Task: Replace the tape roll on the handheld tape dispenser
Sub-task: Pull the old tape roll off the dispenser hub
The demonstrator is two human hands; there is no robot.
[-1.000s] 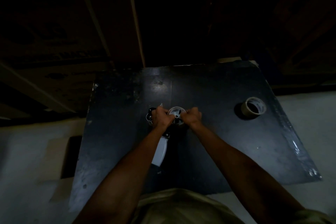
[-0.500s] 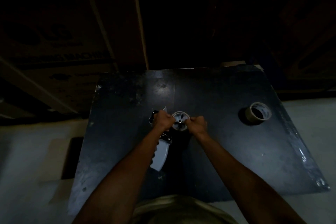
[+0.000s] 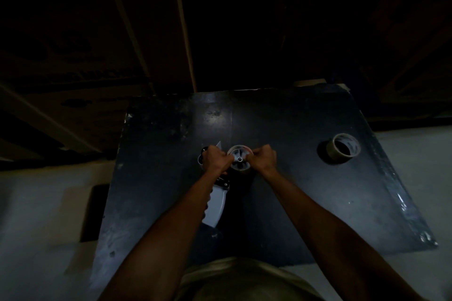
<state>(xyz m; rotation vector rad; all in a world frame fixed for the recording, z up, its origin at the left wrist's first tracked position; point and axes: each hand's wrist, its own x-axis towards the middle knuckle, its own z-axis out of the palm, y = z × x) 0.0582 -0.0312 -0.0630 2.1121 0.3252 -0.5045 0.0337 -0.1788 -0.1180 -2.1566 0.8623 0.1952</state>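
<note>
The handheld tape dispenser (image 3: 215, 205) lies on the black table (image 3: 305, 190), its pale handle pointing toward me. Its round spoked hub (image 3: 240, 159) carries a thin roll core, seen between my two hands. My left hand (image 3: 215, 160) is closed on the dispenser's frame at the hub's left side. My right hand (image 3: 263, 160) pinches the roll at the hub's right rim. A brown tape roll (image 3: 343, 150) lies flat at the far right of the table, well away from both hands.
Stacked cardboard boxes (image 3: 85, 68) rise in the dark behind the table's far edge. A pale floor (image 3: 36, 215) surrounds the table. A crinkled strip of clear tape (image 3: 403, 208) runs along the right edge.
Both hands stay on the hub. My right hand shifted slightly and closed in on the hub's right rim again. The camera view has tilted a little.
</note>
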